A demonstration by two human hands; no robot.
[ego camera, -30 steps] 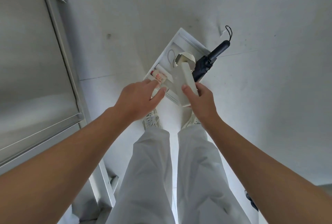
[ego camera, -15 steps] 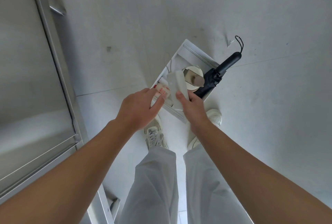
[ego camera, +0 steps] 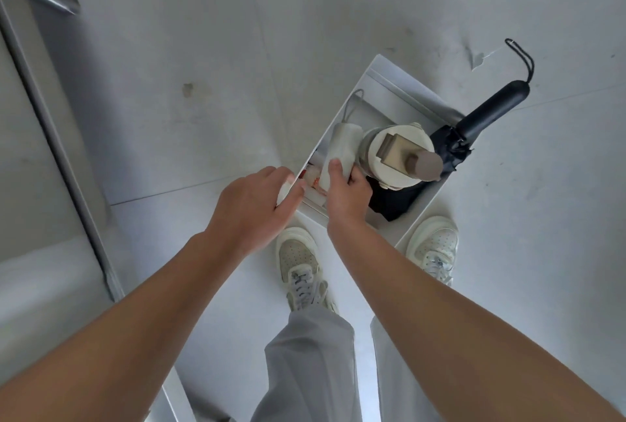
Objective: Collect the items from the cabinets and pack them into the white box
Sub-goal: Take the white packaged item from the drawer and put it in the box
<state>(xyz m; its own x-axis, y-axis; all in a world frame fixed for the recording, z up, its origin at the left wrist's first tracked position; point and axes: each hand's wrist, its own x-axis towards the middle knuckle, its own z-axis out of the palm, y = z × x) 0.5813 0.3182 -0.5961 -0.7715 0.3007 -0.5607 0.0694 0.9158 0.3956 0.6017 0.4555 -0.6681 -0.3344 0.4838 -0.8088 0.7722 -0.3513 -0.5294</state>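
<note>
- In the white box (ego camera: 403,89), flask (ego camera: 374,152) and black umbrella (ego camera: 491,110) flank your right hand (ego camera: 345,198), gripping a white pouch (ego camera: 342,143) pointing away.
- Your left hand (ego camera: 252,204) pinches the box wall.

Lowered white pouch (ego camera: 340,147), gripped in right hand (ego camera: 345,194), from above white box (ego camera: 399,89) down into its interior; set between left wall and cream tumbler (ego camera: 396,154).
</note>
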